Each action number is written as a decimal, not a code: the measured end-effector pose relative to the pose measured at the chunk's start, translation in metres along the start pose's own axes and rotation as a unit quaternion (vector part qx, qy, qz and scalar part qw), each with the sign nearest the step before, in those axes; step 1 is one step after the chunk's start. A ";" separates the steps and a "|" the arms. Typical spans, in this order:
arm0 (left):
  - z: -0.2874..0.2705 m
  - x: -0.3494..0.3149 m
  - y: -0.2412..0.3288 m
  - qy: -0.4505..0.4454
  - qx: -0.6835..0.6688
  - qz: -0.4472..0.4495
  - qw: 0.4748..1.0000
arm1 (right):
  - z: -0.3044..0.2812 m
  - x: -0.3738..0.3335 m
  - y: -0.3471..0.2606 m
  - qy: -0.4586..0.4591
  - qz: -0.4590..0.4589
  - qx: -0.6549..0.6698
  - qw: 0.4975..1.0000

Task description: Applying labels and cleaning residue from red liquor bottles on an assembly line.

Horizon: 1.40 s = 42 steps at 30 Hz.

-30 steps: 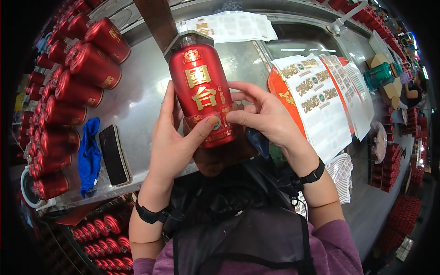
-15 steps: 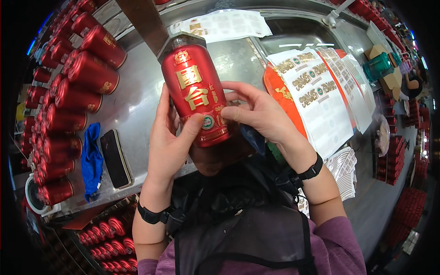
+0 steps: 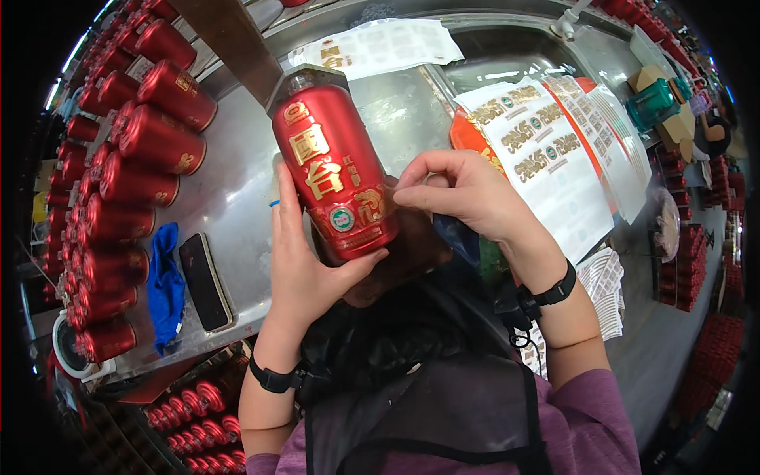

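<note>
A red bottle [image 3: 331, 170] with raised gold characters and a round green emblem lies tilted in the middle, its dark neck pointing away from me. My left hand [image 3: 305, 265] is closed around its lower left side, the thumb along the base and the other fingers partly behind it. At the bottle's lower right edge my right hand [image 3: 459, 190] is closed in a pinch, thumb against bent forefinger. Whatever lies between those fingertips is too small to make out. Behind the neck is a dark angular support [image 3: 336, 77].
Several red bottles [image 3: 162, 138] line the left side. A blue cloth [image 3: 165, 289] and a phone [image 3: 206, 281] lie beside them on the metal table [image 3: 237, 158]. Sticker sheets [image 3: 546, 158] cover the right. A dark post [image 3: 226, 43] rises behind; more red pieces [image 3: 198, 419] sit below left.
My right hand has come off the bottle's front and moved to its right edge in a pinch. My left thumb has slid down to the base, and the bottle has turned slightly.
</note>
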<state>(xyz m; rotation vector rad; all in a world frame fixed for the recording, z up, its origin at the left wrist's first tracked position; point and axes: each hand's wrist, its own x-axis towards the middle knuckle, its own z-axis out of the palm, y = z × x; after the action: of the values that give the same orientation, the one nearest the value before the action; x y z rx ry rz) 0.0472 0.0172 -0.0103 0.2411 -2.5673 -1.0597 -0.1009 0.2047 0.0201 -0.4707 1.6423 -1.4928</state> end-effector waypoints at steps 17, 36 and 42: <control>0.007 0.024 0.019 0.032 -0.327 -0.136 0.935 | 0.012 -0.014 -0.010 0.089 -0.108 -0.082 0.987; 0.005 0.018 0.016 0.013 -0.360 -0.136 0.923 | 0.005 0.012 0.021 0.047 -0.092 0.023 0.994; 0.007 0.019 0.017 0.050 -0.414 -0.149 0.896 | 0.001 0.014 0.029 0.167 -0.104 -0.083 0.977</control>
<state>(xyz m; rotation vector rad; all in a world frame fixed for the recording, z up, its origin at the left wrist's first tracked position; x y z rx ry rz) 0.0261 0.0281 0.0016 0.4424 -1.7951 -2.0687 -0.1003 0.1996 -0.0120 -0.5177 2.0439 -1.6646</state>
